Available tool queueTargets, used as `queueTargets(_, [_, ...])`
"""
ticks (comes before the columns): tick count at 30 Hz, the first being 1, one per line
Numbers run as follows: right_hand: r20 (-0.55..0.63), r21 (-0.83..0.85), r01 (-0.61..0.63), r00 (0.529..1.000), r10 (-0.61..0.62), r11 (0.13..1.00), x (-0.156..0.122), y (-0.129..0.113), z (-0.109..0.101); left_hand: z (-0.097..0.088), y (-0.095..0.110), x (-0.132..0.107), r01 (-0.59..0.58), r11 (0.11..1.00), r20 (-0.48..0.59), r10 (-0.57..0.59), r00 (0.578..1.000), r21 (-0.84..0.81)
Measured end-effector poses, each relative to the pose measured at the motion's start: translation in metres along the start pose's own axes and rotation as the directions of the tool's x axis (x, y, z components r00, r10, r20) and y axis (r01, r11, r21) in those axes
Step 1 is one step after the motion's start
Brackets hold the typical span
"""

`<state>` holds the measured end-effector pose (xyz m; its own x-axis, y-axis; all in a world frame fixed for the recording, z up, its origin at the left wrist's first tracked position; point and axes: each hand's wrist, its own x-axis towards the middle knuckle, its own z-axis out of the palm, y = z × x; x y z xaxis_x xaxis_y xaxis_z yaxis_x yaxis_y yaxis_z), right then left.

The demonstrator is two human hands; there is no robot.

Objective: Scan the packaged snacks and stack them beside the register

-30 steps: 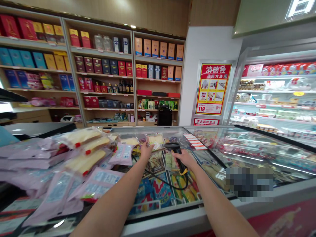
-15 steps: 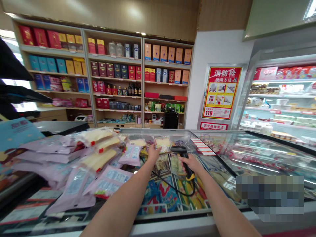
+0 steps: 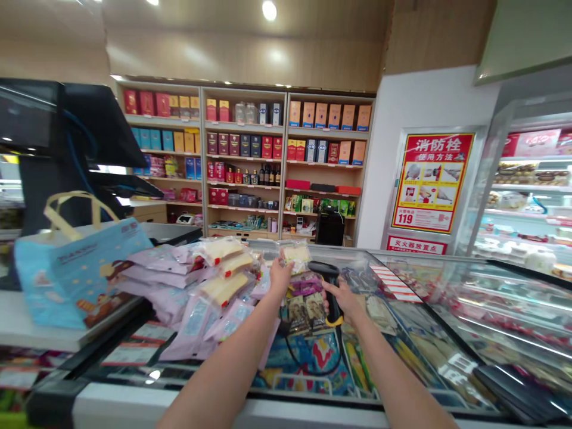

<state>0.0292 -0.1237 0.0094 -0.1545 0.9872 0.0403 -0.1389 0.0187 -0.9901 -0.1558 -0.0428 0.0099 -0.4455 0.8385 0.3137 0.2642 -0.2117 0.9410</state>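
Note:
My left hand is closed on a clear-wrapped packet of pale yellow food, holding it up near the freezer's far edge. In my right hand is a black and yellow barcode scanner, its head turned toward the packet. A dark cable loops down from the scanner's grip over the glass. Left of my left forearm lies a pile of lilac packets, with several clear-wrapped pale yellow packets on top.
A chest freezer with a glass top spans the front. On the left stand a blue carrier bag and a black monitor. Shelves of boxed goods line the back wall. A dark object lies at right.
The view has swung left, bringing the whole blue bag and the monitor into sight. The held packet is slightly higher against the freezer's far edge. Both hands keep their hold.

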Motion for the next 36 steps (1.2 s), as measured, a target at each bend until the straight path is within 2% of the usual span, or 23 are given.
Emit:
queueTargets(5, [0.096, 0.037, 0.049, 0.994, -0.052, 0.998, 0.008, -0.002, 0.057, -0.072, 0.005, 0.007, -0.050, 0.995, -0.106, 0.059, 0.993, 0.088])
queueTargets(8, [0.151, 0.051, 0.061, 0.986, -0.068, 0.997, 0.010, -0.002, 0.086, -0.108, 0.011, 0.006, -0.065, 0.987, -0.145, 0.087, 0.986, 0.150])
queueTargets(11, [0.216, 0.010, 0.063, 0.974, -0.064, 0.998, 0.012, 0.000, 0.106, -0.133, 0.013, 0.001, -0.106, 0.970, -0.173, 0.145, 0.974, 0.219])
queueTargets(14, [0.274, -0.041, 0.060, 0.961, -0.046, 0.997, 0.012, 0.003, 0.114, -0.147, 0.012, -0.008, -0.189, 0.918, -0.185, 0.265, 0.946, 0.350])
queueTargets(18, [0.280, -0.051, 0.026, 0.960, -0.011, 0.998, 0.010, 0.008, 0.114, -0.150, 0.016, -0.026, -0.294, 0.728, -0.077, 0.429, 0.900, 0.619])
queueTargets(21, [0.256, -0.030, 0.014, 0.967, -0.006, 0.999, 0.011, 0.014, 0.108, -0.141, 0.016, -0.038, -0.425, 0.560, 0.132, 0.487, 0.863, 0.711])
queueTargets(24, [0.236, -0.029, 0.002, 0.972, 0.005, 1.000, 0.012, 0.021, 0.100, -0.128, 0.007, -0.048, -0.572, 0.429, 0.349, 0.494, 0.797, 0.699])
queueTargets(26, [0.221, -0.042, -0.016, 0.975, 0.025, 0.999, 0.013, 0.025, 0.094, -0.122, -0.002, -0.053, -0.599, 0.391, 0.398, 0.484, 0.779, 0.698])
queueTargets(30, [0.207, -0.002, -0.045, 0.977, 0.044, 0.999, 0.014, 0.028, 0.083, -0.114, -0.013, -0.072, -0.603, 0.359, 0.401, 0.497, 0.770, 0.713])
queueTargets(33, [0.154, 0.149, -0.052, 0.988, 0.028, 0.988, 0.016, 0.026, 0.076, -0.104, -0.013, -0.098, -0.678, 0.326, 0.500, 0.484, 0.718, 0.659])
queueTargets(36, [0.083, 0.255, -0.067, 0.995, 0.047, 0.965, 0.019, 0.024, 0.061, -0.092, -0.017, -0.121, -0.743, 0.299, 0.615, 0.422, 0.666, 0.599])
